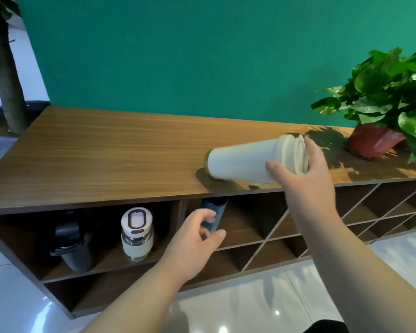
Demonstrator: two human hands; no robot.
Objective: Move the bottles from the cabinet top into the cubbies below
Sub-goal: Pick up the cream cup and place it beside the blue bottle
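Note:
My right hand [305, 169] grips a white bottle [240, 162] by its cream lid end, tilted almost flat above the wooden cabinet top [106, 152]. My left hand [195, 239] reaches into the upper middle cubby, its fingers curled apart around a dark blue bottle [214, 212] that stands there; whether they touch it is unclear. In the upper left cubby stand a black bottle [71, 243] and a clear glass bottle [137, 234] with a white lid and pale sleeve.
A leafy plant in a red pot [375, 143] stands on the cabinet top at the right. Diagonal lattice cubbies [346, 222] fill the cabinet's right part. A potted tree [7, 92] stands beyond the left end. Glossy tile floor lies below.

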